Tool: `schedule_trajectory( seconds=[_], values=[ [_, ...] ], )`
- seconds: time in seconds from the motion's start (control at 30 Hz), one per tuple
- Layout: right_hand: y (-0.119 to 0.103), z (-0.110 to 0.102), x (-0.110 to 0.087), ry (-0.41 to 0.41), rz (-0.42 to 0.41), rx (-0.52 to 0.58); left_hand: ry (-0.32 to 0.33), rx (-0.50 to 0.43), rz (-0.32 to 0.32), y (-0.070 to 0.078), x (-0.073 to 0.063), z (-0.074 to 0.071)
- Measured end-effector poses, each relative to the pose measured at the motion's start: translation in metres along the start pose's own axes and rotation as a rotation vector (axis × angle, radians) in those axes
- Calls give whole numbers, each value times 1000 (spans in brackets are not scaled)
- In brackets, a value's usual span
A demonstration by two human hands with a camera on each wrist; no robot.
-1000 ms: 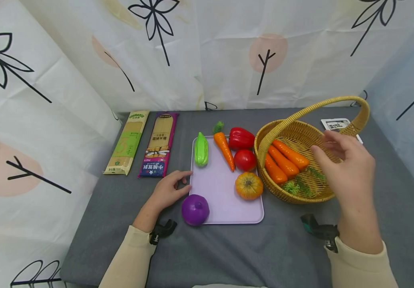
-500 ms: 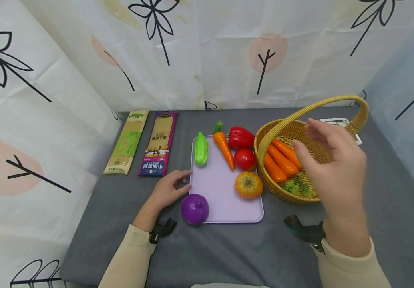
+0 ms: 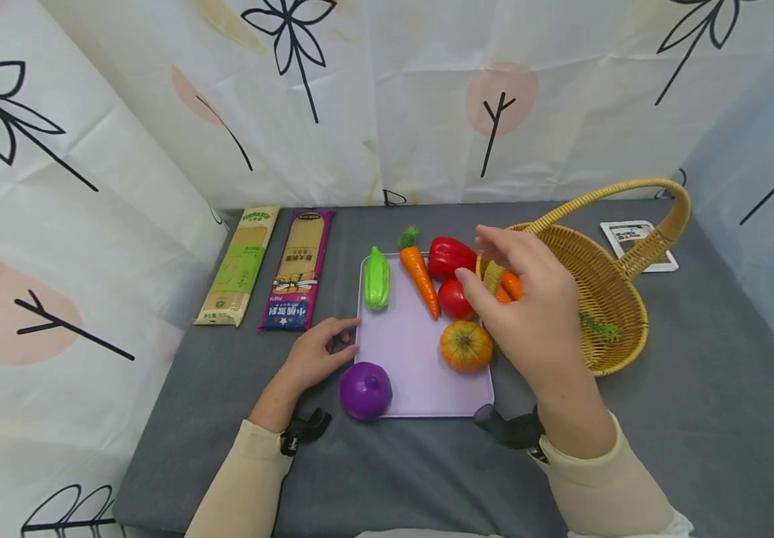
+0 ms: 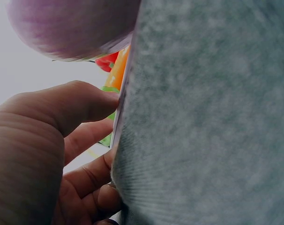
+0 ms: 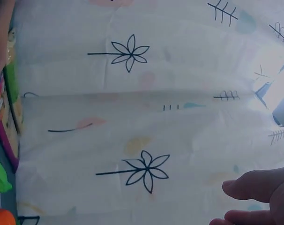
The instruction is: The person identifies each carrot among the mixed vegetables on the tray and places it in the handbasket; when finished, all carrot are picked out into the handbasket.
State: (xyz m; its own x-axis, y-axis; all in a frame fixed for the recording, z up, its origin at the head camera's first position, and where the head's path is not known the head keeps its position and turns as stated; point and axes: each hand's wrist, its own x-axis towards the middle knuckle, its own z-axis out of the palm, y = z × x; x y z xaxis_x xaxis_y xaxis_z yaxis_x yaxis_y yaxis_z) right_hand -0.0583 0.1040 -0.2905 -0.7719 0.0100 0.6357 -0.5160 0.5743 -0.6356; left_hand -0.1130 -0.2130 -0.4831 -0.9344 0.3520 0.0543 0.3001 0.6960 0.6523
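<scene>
My left hand (image 3: 320, 351) rests on the cloth at the left edge of the lilac tray (image 3: 414, 381), thumb and fingertips touching its rim. Just below that hand a purple onion (image 3: 365, 391) sits on the tray's near left corner. My right hand (image 3: 535, 299) hovers over the left side of the wicker basket (image 3: 612, 299), holding nothing, thumb and fingers apart. It partly covers the carrots (image 3: 511, 284) in the basket. On the tray lie a tomato (image 3: 454, 299), a red bell pepper (image 3: 450, 256), a small pumpkin (image 3: 465, 346), a carrot (image 3: 419, 275) and a green ridged vegetable (image 3: 376, 279).
Two noodle packets, one green (image 3: 237, 265) and one purple (image 3: 296, 269), lie at the back left. Behind the basket's right side is a white-framed card (image 3: 636, 243). The basket's tall handle (image 3: 669, 194) arches over it. Patterned curtains (image 3: 414, 112) bound the grey table (image 3: 239, 388).
My right hand has moved left, from above the basket's right side to above its left rim near the tomato. The left hand and the vegetables have stayed put.
</scene>
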Motion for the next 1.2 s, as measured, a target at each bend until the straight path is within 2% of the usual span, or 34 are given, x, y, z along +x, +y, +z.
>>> schedule_trajectory(
  seconds=[0.23, 0.37, 0.53, 0.7, 0.9, 1.03, 1.2],
  values=[
    [7, 37, 0, -103, 44, 29, 5, -1, 5, 1, 0, 0],
    [14, 61, -1, -189, 101, 14, 4, 2, -1, 1, -1, -1],
    [26, 88, -7, -301, 231, -33, 3, 1, -4, 2, -1, -1],
    [40, 111, -13, -376, 390, -28, 5, 11, -3, 2, 0, 0],
    [54, 131, -20, -470, 524, -33, 5, 10, -12, 2, -1, 0],
    [60, 140, -25, -518, 573, -47, -1, 14, -18, 3, -1, 0],
    [67, 146, -30, -538, 629, -25, -4, 15, -13, 4, -1, -1]
  ],
)
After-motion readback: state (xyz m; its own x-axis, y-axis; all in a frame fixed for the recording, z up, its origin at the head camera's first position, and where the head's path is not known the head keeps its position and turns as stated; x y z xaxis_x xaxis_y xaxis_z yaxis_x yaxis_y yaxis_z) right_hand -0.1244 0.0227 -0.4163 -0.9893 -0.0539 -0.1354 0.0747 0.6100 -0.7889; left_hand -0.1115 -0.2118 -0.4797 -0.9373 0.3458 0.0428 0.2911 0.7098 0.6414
